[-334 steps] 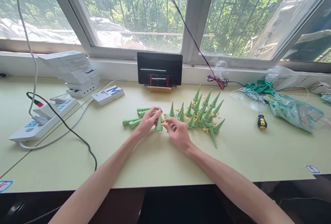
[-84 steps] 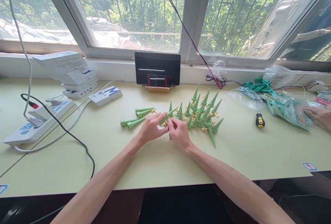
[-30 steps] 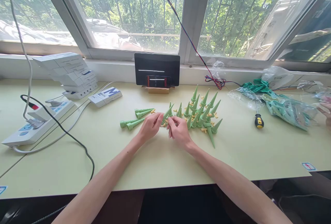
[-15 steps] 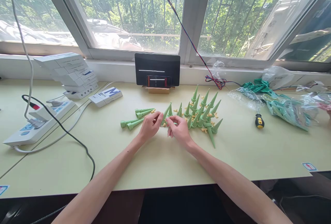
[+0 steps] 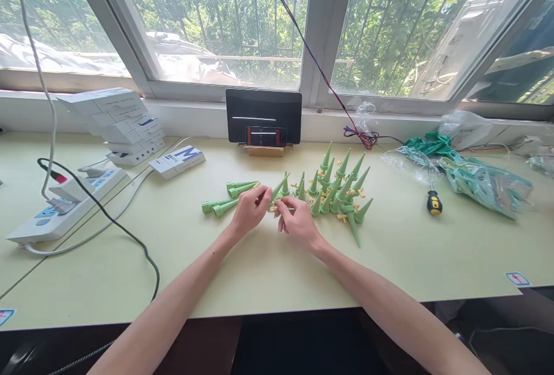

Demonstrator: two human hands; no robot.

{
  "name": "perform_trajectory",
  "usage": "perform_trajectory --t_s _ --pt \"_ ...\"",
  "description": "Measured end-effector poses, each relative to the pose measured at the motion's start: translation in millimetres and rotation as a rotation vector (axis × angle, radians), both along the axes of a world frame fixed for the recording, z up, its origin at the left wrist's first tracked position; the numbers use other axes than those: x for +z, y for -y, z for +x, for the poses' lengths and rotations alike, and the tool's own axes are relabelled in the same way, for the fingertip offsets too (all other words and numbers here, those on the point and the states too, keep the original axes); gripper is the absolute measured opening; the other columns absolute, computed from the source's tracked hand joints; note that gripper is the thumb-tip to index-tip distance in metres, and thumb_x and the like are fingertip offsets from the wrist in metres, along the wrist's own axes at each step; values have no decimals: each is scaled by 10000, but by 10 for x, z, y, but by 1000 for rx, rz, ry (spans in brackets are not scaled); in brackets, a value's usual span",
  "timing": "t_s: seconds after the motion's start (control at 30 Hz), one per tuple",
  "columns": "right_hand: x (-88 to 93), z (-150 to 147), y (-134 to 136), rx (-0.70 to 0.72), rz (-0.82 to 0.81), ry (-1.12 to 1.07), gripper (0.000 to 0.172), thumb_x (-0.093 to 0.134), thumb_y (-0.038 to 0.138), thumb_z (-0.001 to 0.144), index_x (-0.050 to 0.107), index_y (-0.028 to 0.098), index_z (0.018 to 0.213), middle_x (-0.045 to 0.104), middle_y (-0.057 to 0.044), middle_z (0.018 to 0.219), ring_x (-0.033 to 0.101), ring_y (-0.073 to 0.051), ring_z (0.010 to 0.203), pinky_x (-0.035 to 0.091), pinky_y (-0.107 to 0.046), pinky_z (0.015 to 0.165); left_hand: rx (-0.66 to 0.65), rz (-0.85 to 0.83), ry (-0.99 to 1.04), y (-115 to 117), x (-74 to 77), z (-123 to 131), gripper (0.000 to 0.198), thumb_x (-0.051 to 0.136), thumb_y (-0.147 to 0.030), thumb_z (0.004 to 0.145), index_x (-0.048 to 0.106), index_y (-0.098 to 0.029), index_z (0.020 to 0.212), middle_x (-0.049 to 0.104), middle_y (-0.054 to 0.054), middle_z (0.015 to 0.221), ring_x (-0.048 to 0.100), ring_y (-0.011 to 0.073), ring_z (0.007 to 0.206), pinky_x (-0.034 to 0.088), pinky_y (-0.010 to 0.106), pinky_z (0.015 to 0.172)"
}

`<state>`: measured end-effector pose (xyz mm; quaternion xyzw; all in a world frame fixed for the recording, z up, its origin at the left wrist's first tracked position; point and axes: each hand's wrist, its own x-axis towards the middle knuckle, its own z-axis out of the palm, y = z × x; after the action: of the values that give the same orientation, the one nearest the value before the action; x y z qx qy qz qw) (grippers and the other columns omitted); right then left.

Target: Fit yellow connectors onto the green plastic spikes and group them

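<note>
My left hand [image 5: 251,210] is closed around a green plastic watering spike [image 5: 278,188], its pointed end tilted up and to the right. Against the lower part of that spike, my right hand [image 5: 298,222] pinches with thumb and forefinger. A small yellow valve [image 5: 273,209] shows between the hands; whether the right fingertips grip it or the spike is hard to make out. Right of my hands stands a cluster of green spikes [image 5: 344,193] with yellow valves, most pointing up. Several more spikes [image 5: 225,207] lie on their sides left of my left hand.
A phone [image 5: 266,135] leans before a dark tablet [image 5: 264,107] at the back. Left are stacked white boxes [image 5: 125,124], a flat box [image 5: 177,161] and a power strip [image 5: 69,207]. Right lie a screwdriver [image 5: 434,203] and plastic-bagged green parts [image 5: 480,182].
My right hand has shifted slightly left and down along the held spike, and the yellow valve shows more clearly. The left hand stays in nearly the same place.
</note>
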<state>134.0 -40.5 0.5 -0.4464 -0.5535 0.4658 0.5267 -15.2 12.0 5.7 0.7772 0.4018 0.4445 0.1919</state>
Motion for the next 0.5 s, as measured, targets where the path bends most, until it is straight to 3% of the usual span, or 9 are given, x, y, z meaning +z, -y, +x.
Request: perform_trajectory --t_s 0.2,0.5 --pt "-15 5 -1 -5 29 28 341 559 405 915 554 177 662 585 10 590 516 -85 353 373 -214 357 -47 48 -36 -27 -32 -18 405 440 -278 973 293 -187 607 279 -56 530 242 86 491 246 255 494" --pt "-20 -19 46 -11 34 80 362 551 379 908 529 200 594 531 26 462 501 -115 334 373 -237 381 -74 127 -58 -28 -33 -35 426 465 -255 961 283 -185 582 271 -56 507 242 89 485 248 259 492"
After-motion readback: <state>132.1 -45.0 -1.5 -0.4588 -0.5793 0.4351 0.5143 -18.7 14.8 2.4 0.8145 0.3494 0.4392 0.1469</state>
